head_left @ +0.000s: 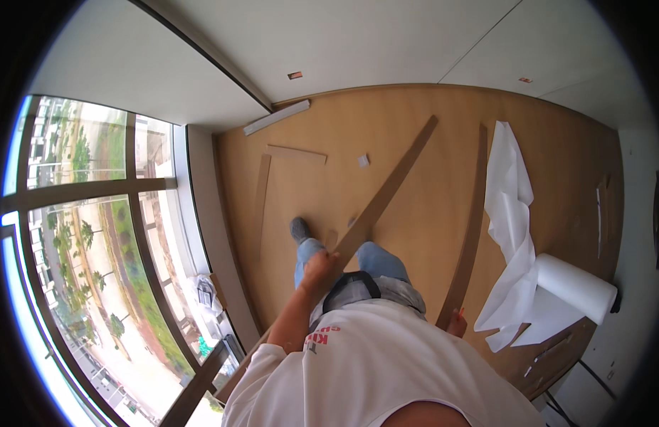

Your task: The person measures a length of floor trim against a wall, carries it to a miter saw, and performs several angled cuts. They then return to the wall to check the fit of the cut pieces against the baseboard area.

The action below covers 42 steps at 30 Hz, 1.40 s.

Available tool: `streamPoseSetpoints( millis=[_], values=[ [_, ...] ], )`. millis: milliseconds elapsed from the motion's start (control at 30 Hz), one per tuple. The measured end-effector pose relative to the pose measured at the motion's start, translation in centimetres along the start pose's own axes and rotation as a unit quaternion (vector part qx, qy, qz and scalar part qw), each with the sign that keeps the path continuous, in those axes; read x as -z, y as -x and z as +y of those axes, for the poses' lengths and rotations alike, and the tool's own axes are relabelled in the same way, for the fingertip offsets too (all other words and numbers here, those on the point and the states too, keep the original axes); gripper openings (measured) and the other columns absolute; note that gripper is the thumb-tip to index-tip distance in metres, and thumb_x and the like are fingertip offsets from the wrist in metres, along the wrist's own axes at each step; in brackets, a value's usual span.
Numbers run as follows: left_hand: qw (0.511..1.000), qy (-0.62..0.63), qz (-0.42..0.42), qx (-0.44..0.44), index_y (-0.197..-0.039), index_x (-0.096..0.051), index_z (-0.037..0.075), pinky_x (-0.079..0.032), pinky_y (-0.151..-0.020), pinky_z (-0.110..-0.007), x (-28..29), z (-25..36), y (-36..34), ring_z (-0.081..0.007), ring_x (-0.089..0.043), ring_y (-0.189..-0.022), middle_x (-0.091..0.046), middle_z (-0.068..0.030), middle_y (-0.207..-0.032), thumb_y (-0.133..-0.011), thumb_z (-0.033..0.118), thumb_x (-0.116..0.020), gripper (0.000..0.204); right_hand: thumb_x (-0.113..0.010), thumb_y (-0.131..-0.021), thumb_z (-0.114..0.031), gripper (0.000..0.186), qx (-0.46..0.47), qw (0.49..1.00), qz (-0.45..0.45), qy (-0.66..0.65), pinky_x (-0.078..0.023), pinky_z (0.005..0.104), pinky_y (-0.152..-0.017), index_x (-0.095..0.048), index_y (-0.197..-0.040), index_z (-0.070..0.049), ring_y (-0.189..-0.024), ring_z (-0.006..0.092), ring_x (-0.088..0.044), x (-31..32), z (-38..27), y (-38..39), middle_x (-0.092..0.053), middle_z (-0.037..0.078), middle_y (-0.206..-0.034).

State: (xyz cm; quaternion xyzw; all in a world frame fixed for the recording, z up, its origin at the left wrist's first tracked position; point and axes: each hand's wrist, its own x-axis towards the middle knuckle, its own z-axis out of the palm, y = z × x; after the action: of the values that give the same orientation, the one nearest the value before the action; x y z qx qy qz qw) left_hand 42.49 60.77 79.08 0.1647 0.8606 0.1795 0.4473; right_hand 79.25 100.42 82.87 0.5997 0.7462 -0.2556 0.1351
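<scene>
My left hand (pixel 319 268) is closed around a long, narrow brown board (pixel 395 178) at waist height. This board slants away to the far right, and its near part passes beneath my left forearm. Low on my right side, my right hand (pixel 456 324) is closed at the near end of a second long brown board (pixel 472 220). That board runs away from me, slightly curved in the picture. Part of my right hand is hidden by my shirt, and a small reddish bit shows at its fingers.
Right of the second board lie crumpled white sheeting (pixel 509 185) and a thick white roll (pixel 575 288). Thin brown strips (pixel 262 203) rest on the wood-coloured floor at left. A grey-white bar (pixel 277 117) lies by the far wall, a small grey square (pixel 364 161) nearer. Large windows (pixel 95 235) stand at left.
</scene>
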Motion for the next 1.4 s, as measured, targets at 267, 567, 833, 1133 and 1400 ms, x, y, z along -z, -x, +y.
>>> streamPoseSetpoints(
  millis=[267,567,833,1133,1400],
  values=[
    [0.941,0.233,0.080,0.233,-0.101,-0.073,-0.001,-0.053,-0.088,-0.050,-8.9,2.8,10.3,-0.0444,-0.068,-0.099,-0.070,-0.0288,-0.099,-0.094,0.055,-0.056,0.060,-0.052,-0.102,-0.045,0.055,0.138,0.979,0.037,0.144,-0.044,0.0522,-0.067,-0.063,-0.078,0.003,-0.077,0.0470,-0.061,11.0,0.7,2.0,-0.064,0.026,-0.076],
    [0.909,0.222,0.183,0.300,-0.092,-0.071,-0.001,-0.053,-0.078,-0.051,-23.0,3.5,26.6,-0.0445,-0.068,-0.087,-0.070,-0.0260,-0.088,-0.093,0.050,-0.059,0.052,-0.058,-0.098,-0.044,0.054,0.184,0.979,-0.063,0.064,-0.037,0.0459,-0.057,-0.053,-0.070,0.003,-0.058,0.0268,-0.039,11.8,13.2,0.7,-0.048,0.018,-0.060],
    [0.825,0.300,0.294,0.377,-0.082,-0.068,-0.001,-0.052,-0.070,-0.055,-42.7,8.4,37.2,-0.0478,-0.066,-0.076,-0.067,-0.0273,-0.078,-0.093,0.044,-0.062,0.047,-0.061,-0.097,-0.042,0.050,0.302,0.935,-0.101,0.159,-0.041,0.0453,-0.061,-0.057,-0.074,0.002,-0.058,0.0278,-0.040,18.7,15.1,0.6,-0.051,0.018,-0.060],
    [0.680,0.414,0.362,0.485,-0.080,-0.068,-0.003,-0.052,-0.074,-0.054,-63.0,23.6,44.5,-0.0468,-0.066,-0.081,-0.068,-0.0276,-0.082,-0.090,0.050,-0.064,0.053,-0.063,-0.098,-0.041,0.051,0.504,0.812,-0.209,0.206,-0.039,0.0415,-0.055,-0.058,-0.071,0.002,-0.057,0.0182,-0.040,17.1,18.3,-12.1,-0.048,0.011,-0.057],
    [0.555,0.440,0.390,0.588,-0.083,-0.067,-0.003,-0.051,-0.074,-0.055,-73.0,39.2,45.0,-0.0473,-0.065,-0.078,-0.068,-0.0267,-0.080,-0.091,0.047,-0.066,0.050,-0.059,-0.100,-0.037,0.049,0.587,0.715,-0.270,0.267,-0.039,0.0397,-0.057,-0.053,-0.069,0.000,-0.061,0.0164,-0.041,18.5,11.9,-13.1,-0.049,0.009,-0.059]
  ],
)
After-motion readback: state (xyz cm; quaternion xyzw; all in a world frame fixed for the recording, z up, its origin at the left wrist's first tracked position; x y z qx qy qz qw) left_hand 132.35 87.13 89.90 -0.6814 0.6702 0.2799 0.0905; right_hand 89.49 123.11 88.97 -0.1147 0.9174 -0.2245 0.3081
